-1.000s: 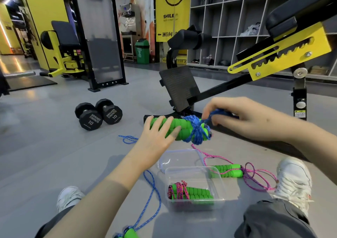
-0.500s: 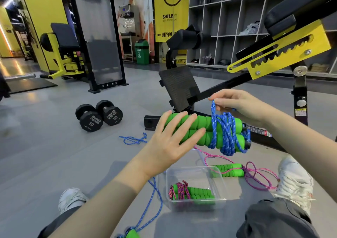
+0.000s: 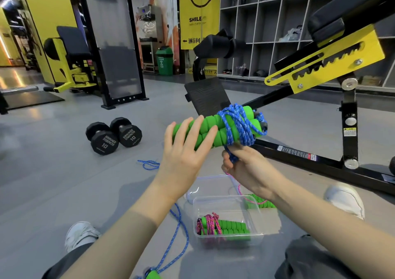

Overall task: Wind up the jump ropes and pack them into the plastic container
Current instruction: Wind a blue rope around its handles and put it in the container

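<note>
Pinching with the right grip [image 3: 245, 167] the blue speckled braided cord [image 3: 239, 127] just beneath the pair of green ribbed foam handles [image 3: 205, 131]; bracing those handles with the left grip [image 3: 183, 152] — fingers straight and spread along the near side, thumb hidden, so released rather than clenched.

From the head view: handles side by side, raised above the grey floor [image 3: 64, 172], several turns of cord bunched near their right-hand end. Judged mid-wind. To do it well: pull each turn taut, lay it beside the last rather than on top, then tuck the tail under a turn so nothing springs loose.

Lower down, on the floor: clear plastic container [image 3: 213, 198] holding one wound pink rope with green handles [image 3: 222, 227]; second pink rope with a green handle [image 3: 259, 203] just behind it — not yet packed; loose blue cord [image 3: 187, 236] trailing beside the left forearm.
</note>
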